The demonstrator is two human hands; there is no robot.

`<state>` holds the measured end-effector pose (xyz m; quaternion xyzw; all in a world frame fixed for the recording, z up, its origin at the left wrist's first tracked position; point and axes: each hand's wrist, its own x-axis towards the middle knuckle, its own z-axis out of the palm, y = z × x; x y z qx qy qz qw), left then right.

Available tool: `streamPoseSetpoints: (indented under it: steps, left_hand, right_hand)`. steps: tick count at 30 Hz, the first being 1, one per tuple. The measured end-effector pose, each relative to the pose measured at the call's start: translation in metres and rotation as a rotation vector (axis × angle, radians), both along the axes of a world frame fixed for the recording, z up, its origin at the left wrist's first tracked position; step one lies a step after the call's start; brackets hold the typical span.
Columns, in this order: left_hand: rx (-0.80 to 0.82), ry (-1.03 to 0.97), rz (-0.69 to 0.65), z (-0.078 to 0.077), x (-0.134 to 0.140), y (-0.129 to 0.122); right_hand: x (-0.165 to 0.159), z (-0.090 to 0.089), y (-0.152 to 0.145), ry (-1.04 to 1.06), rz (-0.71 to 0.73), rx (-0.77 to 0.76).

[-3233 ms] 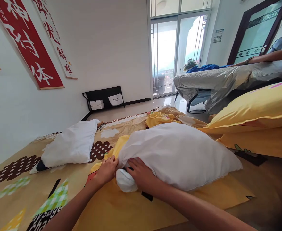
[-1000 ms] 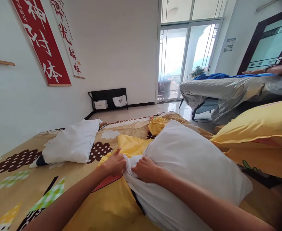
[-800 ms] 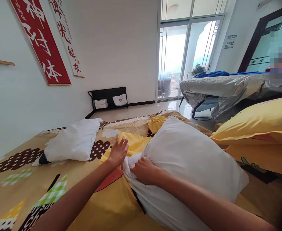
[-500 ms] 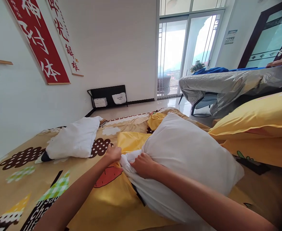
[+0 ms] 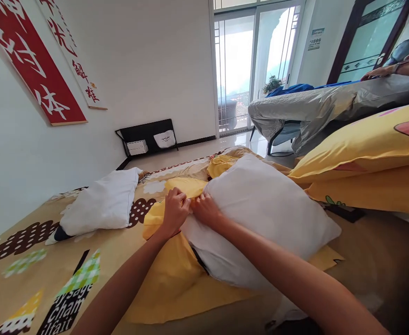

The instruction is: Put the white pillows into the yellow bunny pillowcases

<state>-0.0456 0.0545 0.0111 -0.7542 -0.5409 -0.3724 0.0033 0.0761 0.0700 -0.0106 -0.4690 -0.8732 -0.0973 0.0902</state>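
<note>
A plump white pillow (image 5: pixel 260 209) lies on a yellow pillowcase (image 5: pixel 169 284) spread over the bed. My left hand (image 5: pixel 176 209) is closed on bunched yellow cloth of the pillowcase, at the pillow's near-left end. Right beside it, my right hand (image 5: pixel 206 209) grips the gathered end of the white pillow, its fingers curled in toward the left hand. The exact spot where cloth and pillow end meet is hidden behind my fingers.
Another white pillow (image 5: pixel 100 202) rests on the patterned bedsheet (image 5: pixel 23 279) at left. A filled yellow pillow (image 5: pixel 372 144) is at right. Beyond stands a table with a silvery cover (image 5: pixel 295 109), where another person's hand (image 5: pixel 379 73) rests. A black rack (image 5: pixel 145 137) stands by the wall.
My left hand has moved right and up, bringing yellow cloth against the pillow's end beside my right hand. The pillow's gathered end is now more covered. The view has shifted slightly right.
</note>
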Motion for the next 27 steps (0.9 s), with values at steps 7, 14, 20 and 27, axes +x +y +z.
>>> streamPoseSetpoints:
  steps: [7, 14, 20, 27]
  left_hand:
    - [-0.207, -0.162, -0.240, -0.027, -0.023, -0.014]
    - [-0.149, -0.048, -0.329, -0.020, -0.013, -0.033]
    - [-0.289, 0.321, 0.063, -0.016, -0.024, 0.003]
    - [-0.294, 0.323, 0.192, 0.009, -0.003, 0.027]
  right_hand:
    - [0.080, 0.046, 0.002, 0.131, 0.302, -0.119]
    - [0.136, 0.042, 0.026, 0.122, 0.020, -0.253]
    - [0.073, 0.006, -0.007, -0.008, -0.029, -0.154]
    - [0.040, 0.013, -0.027, -0.062, 0.099, -0.094]
